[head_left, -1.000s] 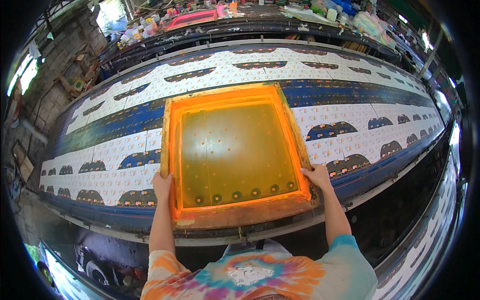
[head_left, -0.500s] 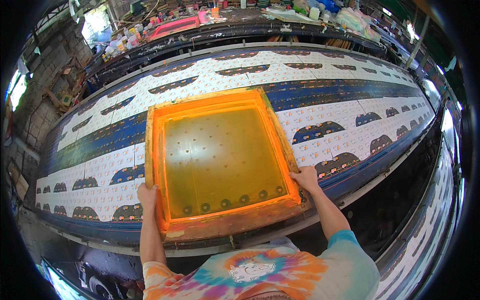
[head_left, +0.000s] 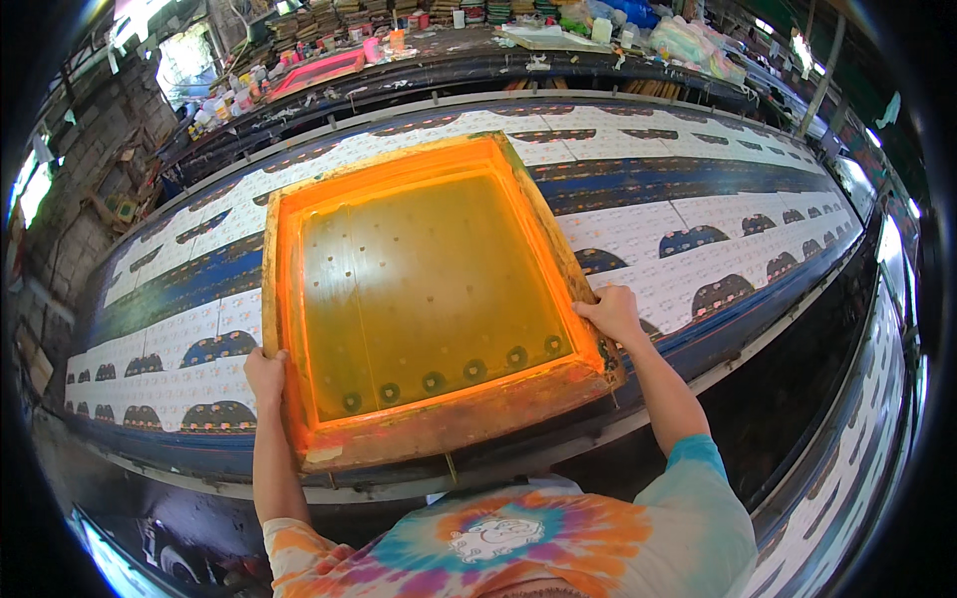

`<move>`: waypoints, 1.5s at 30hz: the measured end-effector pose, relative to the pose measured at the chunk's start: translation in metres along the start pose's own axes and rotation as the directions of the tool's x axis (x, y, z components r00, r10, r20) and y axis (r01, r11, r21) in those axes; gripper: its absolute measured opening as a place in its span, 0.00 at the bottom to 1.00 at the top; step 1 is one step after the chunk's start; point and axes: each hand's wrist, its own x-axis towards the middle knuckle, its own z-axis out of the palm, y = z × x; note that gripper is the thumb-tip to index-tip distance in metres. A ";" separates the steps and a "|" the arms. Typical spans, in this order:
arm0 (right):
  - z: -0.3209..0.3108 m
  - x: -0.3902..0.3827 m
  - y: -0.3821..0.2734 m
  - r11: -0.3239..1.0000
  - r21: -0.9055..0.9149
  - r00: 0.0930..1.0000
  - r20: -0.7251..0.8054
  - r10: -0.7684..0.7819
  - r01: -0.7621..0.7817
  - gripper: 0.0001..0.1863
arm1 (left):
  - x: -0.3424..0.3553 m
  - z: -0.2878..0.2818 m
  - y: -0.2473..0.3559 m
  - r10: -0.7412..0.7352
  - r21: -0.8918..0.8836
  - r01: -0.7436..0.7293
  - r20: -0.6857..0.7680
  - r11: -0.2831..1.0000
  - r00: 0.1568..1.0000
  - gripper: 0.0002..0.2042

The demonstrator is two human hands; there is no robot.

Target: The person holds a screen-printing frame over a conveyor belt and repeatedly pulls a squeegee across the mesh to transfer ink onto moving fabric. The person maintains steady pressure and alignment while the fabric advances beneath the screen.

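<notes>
A large screen printing frame (head_left: 429, 289) with wooden sides, orange inner edges and a yellow-green mesh is held between my two hands, tilted over a long printing table. Small dark dots and a row of round marks show on the mesh. My left hand (head_left: 266, 377) is closed round the frame's left side near its lower corner. On the right side, my right hand (head_left: 613, 314) grips the wood, thumb over the rim. Beneath lie white fabric pieces (head_left: 638, 249) printed with small orange motifs and dark half-round shapes; the frame hides part of them.
The long blue printing table (head_left: 224, 456) runs from left to far right, with a metal rail (head_left: 478, 485) along its near edge. Behind it, a cluttered bench (head_left: 449, 42) bears tubs, a pink frame (head_left: 317, 73) and plastic bags. Another printed table (head_left: 847, 498) stands at right.
The screen frame has risen off the table, its far edge tilting up, and shifted slightly left. Both hands moved with it and keep their grip.
</notes>
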 end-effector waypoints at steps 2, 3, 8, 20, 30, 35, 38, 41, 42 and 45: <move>-0.026 0.005 0.035 1.000 0.005 1.000 -0.022 -0.016 0.016 0.29 | -0.027 0.009 0.038 -0.032 0.013 0.032 0.020 0.999 0.999 0.19; -0.038 0.006 0.052 1.000 0.011 0.999 -0.034 -0.012 0.013 0.29 | -0.038 0.016 0.055 -0.027 0.010 0.027 0.020 1.000 0.999 0.19; -0.077 0.005 0.125 1.000 0.001 0.999 -0.038 -0.006 0.006 0.29 | -0.088 0.042 0.106 -0.006 -0.012 0.006 0.005 1.000 1.000 0.19; -0.134 -0.002 0.229 0.993 -0.068 0.994 -0.056 0.094 -0.098 0.29 | -0.121 0.104 0.212 0.060 -0.035 -0.057 0.086 0.998 0.994 0.19; -0.194 0.083 0.395 0.996 -0.059 0.992 -0.111 0.060 -0.067 0.26 | -0.177 0.222 0.370 0.016 -0.065 -0.011 0.086 0.998 0.996 0.18; -0.206 0.116 0.501 0.996 -0.012 0.994 -0.054 0.092 -0.092 0.25 | -0.232 0.283 0.437 0.046 -0.030 -0.045 0.041 0.999 0.998 0.16; -0.200 0.131 0.553 0.998 -0.053 0.998 -0.066 0.014 -0.017 0.25 | -0.257 0.289 0.476 0.022 -0.021 -0.021 0.070 1.000 0.997 0.16; -0.200 0.146 0.570 0.999 0.000 0.999 0.000 0.048 -0.048 0.27 | -0.273 0.305 0.474 0.018 -0.008 -0.018 0.019 1.000 1.000 0.15; -0.200 0.145 0.583 0.999 -0.005 0.999 0.002 0.036 -0.036 0.27 | -0.279 0.309 0.480 0.006 -0.030 -0.006 0.021 1.000 1.000 0.15; -0.202 0.143 0.619 0.999 -0.039 0.999 0.006 0.034 -0.034 0.27 | -0.306 0.323 0.507 -0.017 -0.070 0.018 0.020 0.997 1.000 0.15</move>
